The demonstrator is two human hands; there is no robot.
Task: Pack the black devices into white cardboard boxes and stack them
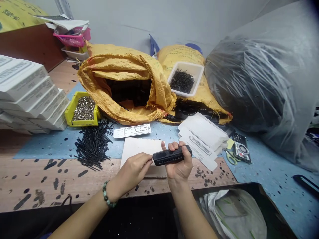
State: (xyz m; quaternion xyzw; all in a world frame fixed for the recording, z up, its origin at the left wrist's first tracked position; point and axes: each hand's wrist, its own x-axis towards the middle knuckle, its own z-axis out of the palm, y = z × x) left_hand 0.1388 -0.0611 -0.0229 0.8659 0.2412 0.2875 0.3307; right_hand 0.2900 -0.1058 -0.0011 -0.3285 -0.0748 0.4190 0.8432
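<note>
My right hand (179, 167) is wrapped round a long black plastic casing (170, 156), with a textured surface and a row of small slots along its side. At the casing's left end, my left hand (136, 170) pinches with thumb and fingertips; whatever small thing is between them is hidden. A bead bracelet (108, 196) circles the left wrist. Beneath both hands lies a white board (134, 147). Left of it is a pile of thin black sticks (93, 146), and behind it a flat printed white carton (133, 130).
A yellow bin (67, 114) of small metal parts stands beside stacked white boxes (27, 96). Behind are an open orange sack (119, 66) and a white tub (199, 71) of black pieces. Flattened cartons (204, 132), green scissors (233, 158) and a big plastic bag (254, 83) are rightward.
</note>
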